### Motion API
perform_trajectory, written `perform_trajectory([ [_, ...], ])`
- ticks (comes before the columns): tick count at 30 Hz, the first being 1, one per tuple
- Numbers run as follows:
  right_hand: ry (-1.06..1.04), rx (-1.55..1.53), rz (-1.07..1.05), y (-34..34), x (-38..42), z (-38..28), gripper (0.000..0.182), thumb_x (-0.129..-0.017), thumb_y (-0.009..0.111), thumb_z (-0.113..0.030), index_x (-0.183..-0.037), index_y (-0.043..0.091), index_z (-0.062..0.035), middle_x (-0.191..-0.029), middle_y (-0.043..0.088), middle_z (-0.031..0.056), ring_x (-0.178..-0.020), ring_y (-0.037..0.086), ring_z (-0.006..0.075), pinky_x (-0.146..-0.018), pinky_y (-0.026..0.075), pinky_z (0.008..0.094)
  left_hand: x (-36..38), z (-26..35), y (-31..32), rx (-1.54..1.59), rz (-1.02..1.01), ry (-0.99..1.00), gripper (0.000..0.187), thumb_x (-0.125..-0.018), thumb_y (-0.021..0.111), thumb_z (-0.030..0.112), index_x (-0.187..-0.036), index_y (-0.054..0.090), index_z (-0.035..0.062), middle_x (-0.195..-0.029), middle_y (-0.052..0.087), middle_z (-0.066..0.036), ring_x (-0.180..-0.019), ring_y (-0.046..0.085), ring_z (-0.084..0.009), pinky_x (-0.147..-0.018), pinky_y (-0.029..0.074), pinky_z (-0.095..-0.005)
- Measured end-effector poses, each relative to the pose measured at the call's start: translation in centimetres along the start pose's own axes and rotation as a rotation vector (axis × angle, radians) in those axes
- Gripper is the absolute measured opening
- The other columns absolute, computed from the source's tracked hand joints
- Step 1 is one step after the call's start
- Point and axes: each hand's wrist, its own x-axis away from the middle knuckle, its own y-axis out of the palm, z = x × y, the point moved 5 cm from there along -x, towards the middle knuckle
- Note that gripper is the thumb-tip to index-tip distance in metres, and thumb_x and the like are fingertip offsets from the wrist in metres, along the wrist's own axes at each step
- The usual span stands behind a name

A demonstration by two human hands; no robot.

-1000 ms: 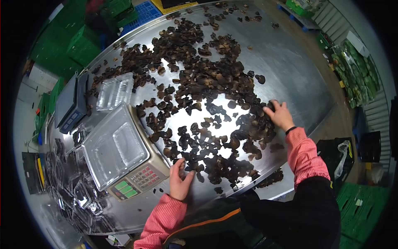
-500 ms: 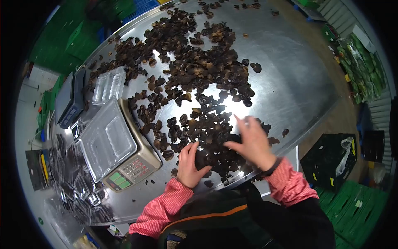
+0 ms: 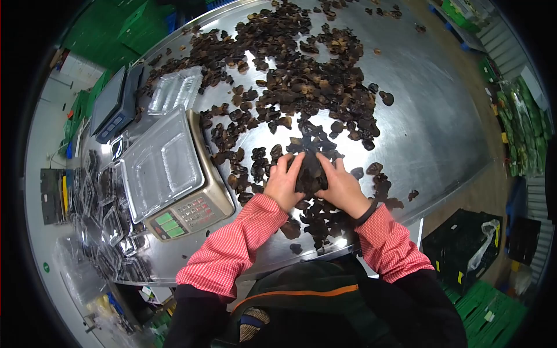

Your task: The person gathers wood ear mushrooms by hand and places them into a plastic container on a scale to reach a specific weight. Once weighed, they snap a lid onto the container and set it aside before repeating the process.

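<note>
Dark dried mushroom pieces lie scattered across a steel table. My left hand and my right hand are pressed together around a heap of the mushroom pieces, cupping it from both sides just above the table near its front edge. More loose pieces lie under and around my wrists. A clear plastic tray rests on a weighing scale to the left of my left hand.
A second clear tray and a dark scale sit further back left. Stacks of clear trays crowd the left end. Green crates and a black crate stand on the floor at right.
My right hand swept in from the far right of the pile toward my left hand, raking pieces together. Both hands have now closed around a gathered heap.
</note>
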Motion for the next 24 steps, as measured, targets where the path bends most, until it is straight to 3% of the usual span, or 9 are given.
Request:
perform_trajectory([
  [3,-0.127,-0.191,0.032,1.6,-1.8,1.3,0.092,-0.069,0.080,-0.010,-0.149,0.036,-0.0138,-0.116,0.053,0.0236,-0.090,0.066,0.0427,-0.079,0.056,0.0436,-0.2,-1.5,1.6,0.289,0.063,0.029,0.097,-0.061,0.077,-0.004,-0.148,0.038,0.0135,-0.135,0.041,-0.018,-0.122,0.050,-0.0401,-0.101,0.049,-0.0405],
  [4,-0.349,-0.307,0.166,1.6,-2.1,0.6,0.081,-0.073,0.075,-0.006,-0.146,0.039,-0.0125,-0.119,0.058,0.0201,-0.088,0.069,0.0341,-0.071,0.059,0.0384,-0.1,-1.4,1.4,0.339,0.139,0.077,0.092,-0.062,0.074,-0.007,-0.146,0.042,0.0120,-0.130,0.046,-0.017,-0.121,0.053,-0.0367,-0.100,0.049,-0.0376],
  [7,0.152,-0.897,-0.229,2.3,-1.6,-0.2,0.074,-0.077,0.069,0.003,-0.145,0.041,-0.0105,-0.121,0.060,0.0148,-0.091,0.068,0.0225,-0.064,0.061,0.0310,1.1,-1.4,0.7,0.461,0.173,-0.003,0.088,-0.063,0.071,-0.010,-0.143,0.044,0.0131,-0.124,0.047,-0.017,-0.115,0.056,-0.0376,-0.097,0.050,-0.0386],
  [8,0.157,-0.885,-0.258,1.8,-1.6,-1.3,0.073,-0.079,0.064,0.008,-0.145,0.040,-0.0099,-0.121,0.059,0.0105,-0.095,0.065,0.0162,-0.059,0.061,0.0258,1.6,-1.4,0.0,0.508,0.172,-0.047,0.087,-0.063,0.071,-0.011,-0.143,0.045,0.0135,-0.120,0.050,-0.016,-0.114,0.057,-0.0368,-0.095,0.050,-0.0384],
  [16,-0.275,-0.816,-0.248,-2.1,-4.2,-16.4,0.078,-0.073,0.062,0.014,-0.145,0.041,-0.0093,-0.122,0.056,0.0096,-0.091,0.064,0.0152,-0.061,0.059,0.0268,6.6,-3.2,-14.0,0.449,0.519,0.042,0.084,-0.062,0.068,-0.011,-0.140,0.047,0.0124,-0.117,0.051,-0.015,-0.113,0.056,-0.0346,-0.097,0.048,-0.0366],
  [20,-0.433,-0.786,-0.265,-1.1,-7.3,-24.6,0.073,-0.072,0.064,0.008,-0.141,0.043,-0.0064,-0.119,0.058,0.0119,-0.084,0.066,0.0173,-0.057,0.056,0.0272,9.2,-7.8,-20.3,0.375,0.640,0.025,0.086,-0.062,0.068,-0.009,-0.143,0.045,0.0111,-0.121,0.051,-0.016,-0.118,0.055,-0.0341,-0.103,0.046,-0.0363],
  [21,-0.474,-0.718,-0.291,-0.9,-7.9,-26.6,0.073,-0.071,0.066,0.002,-0.140,0.044,-0.0062,-0.119,0.059,0.0162,-0.090,0.066,0.0241,-0.068,0.057,0.0335,9.9,-9.1,-21.5,0.341,0.664,0.002,0.087,-0.063,0.067,-0.009,-0.144,0.044,0.0110,-0.124,0.051,-0.016,-0.121,0.054,-0.0347,-0.103,0.046,-0.0365],
  [23,-0.862,-0.426,0.022,1.8,-11.2,-28.6,0.073,-0.071,0.069,-0.004,-0.140,0.045,-0.0063,-0.120,0.059,0.0221,-0.100,0.064,0.0340,-0.084,0.054,0.0394,10.7,-12.2,-22.6,0.385,0.692,-0.059,0.088,-0.063,0.067,-0.010,-0.146,0.042,0.0114,-0.126,0.050,-0.017,-0.123,0.052,-0.0349,-0.105,0.046,-0.0374],
  [24,-0.792,-0.406,-0.049,2.1,-11.4,-29.9,0.076,-0.070,0.071,-0.008,-0.141,0.043,-0.0087,-0.116,0.058,0.0264,-0.107,0.059,0.0417,-0.095,0.049,0.0416,11.3,-13.2,-22.9,0.358,0.692,-0.091,0.089,-0.064,0.067,-0.010,-0.146,0.041,0.0117,-0.127,0.049,-0.018,-0.124,0.051,-0.0361,-0.105,0.045,-0.0379],
])
